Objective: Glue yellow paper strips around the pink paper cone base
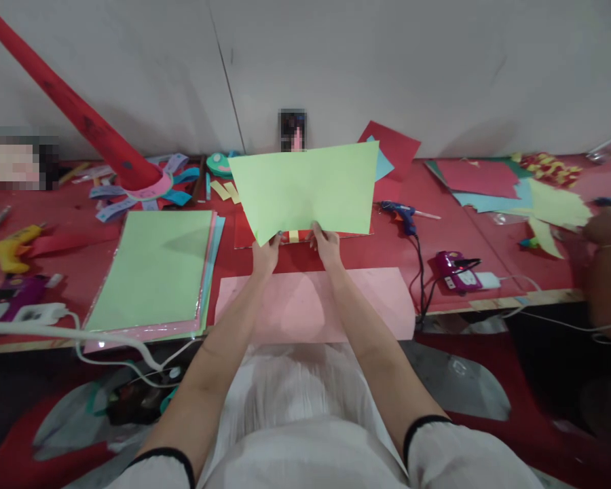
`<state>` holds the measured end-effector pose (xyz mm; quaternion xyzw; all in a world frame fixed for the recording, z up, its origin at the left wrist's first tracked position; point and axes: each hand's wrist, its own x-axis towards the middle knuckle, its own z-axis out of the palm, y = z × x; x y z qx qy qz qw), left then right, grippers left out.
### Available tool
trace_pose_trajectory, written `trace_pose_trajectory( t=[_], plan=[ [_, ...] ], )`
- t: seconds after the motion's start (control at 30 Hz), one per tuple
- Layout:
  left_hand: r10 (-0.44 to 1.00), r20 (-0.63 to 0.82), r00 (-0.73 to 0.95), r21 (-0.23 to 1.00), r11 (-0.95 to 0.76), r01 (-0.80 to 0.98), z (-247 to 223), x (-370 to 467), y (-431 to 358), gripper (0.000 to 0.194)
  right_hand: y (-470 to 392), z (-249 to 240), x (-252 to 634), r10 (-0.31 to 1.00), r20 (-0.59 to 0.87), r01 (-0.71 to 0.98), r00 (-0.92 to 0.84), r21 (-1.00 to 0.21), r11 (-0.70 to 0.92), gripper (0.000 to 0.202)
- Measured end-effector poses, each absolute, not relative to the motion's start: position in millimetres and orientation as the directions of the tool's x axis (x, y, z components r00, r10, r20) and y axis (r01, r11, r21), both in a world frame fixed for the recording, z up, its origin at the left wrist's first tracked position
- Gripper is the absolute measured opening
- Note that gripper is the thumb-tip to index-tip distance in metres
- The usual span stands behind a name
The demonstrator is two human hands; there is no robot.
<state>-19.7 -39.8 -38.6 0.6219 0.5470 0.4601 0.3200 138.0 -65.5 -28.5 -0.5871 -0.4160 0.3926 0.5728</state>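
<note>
Green paper sheet [305, 190] is held tilted at the frame's centre, the left hand [267, 256] and right hand [326, 246] both gripping its lower edge, with pink paper [295, 305] lying lower in the frame.

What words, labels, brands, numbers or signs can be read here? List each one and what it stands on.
No text can be read.
Red cone: dark marks, too blurred.
Paper strips around its base: faint marks, too small.
Purple socket block: pale patch, too small to read.
Held green sheet: no writing visible.
</note>
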Motion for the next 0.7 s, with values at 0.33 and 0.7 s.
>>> trace_pose_trajectory(
  t=[0.33,0.7],
  plan=[
    [0.986,0.168,-0.022,0.952,-0.157,0.261,-45.5,-21.6,-36.6,0.014,-65.2,-26.5,137.7,0.934,0.006,0.007,0.358,-1.000,0.004,0.054],
    [0.992,0.124,-0.029,0.955,-0.111,0.275,-40.1,-19.4,-38.3,0.016,-63.3,-28.4,137.7,0.921,0.013,-0.018,0.388,-1.000,0.022,0.062]
  ],
)
